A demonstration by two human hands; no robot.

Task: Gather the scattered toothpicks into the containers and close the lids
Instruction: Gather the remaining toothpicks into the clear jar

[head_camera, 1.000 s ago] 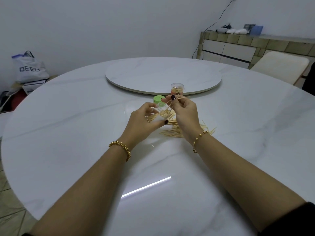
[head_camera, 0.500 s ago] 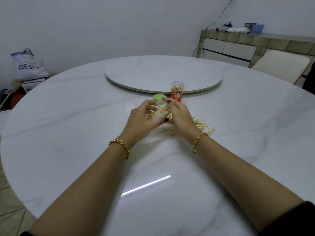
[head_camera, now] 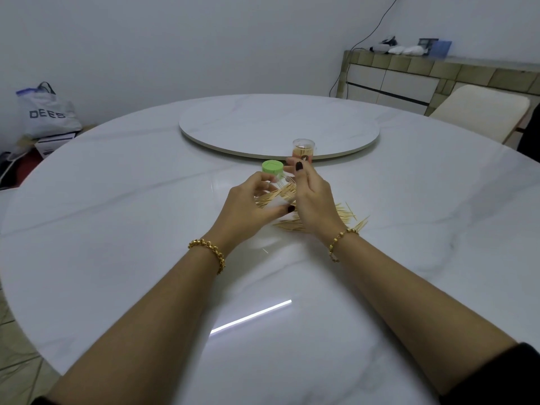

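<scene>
My left hand (head_camera: 248, 207) grips a clear toothpick container (head_camera: 276, 197) that lies tilted above the white table, its mouth towards my right hand. Several toothpicks stick out of it. My right hand (head_camera: 314, 200) pinches a few toothpicks (head_camera: 287, 182) at the container's mouth. A green lid (head_camera: 272, 166) sits just behind my left fingers. Behind my right fingertips an orange container (head_camera: 304, 150) full of toothpicks stands upright. Loose toothpicks (head_camera: 346, 214) lie scattered on the table under and to the right of my right hand.
A round turntable (head_camera: 277, 127) lies at the centre of the marble table (head_camera: 117, 229). A cream chair (head_camera: 482, 112) stands at the back right before a tiled sideboard (head_camera: 438, 68). A white bag (head_camera: 46, 112) sits on the floor at left.
My right hand has come down from above the container to its mouth with the pinched toothpicks. The orange container, partly hidden before, now shows. My left hand has barely moved.
</scene>
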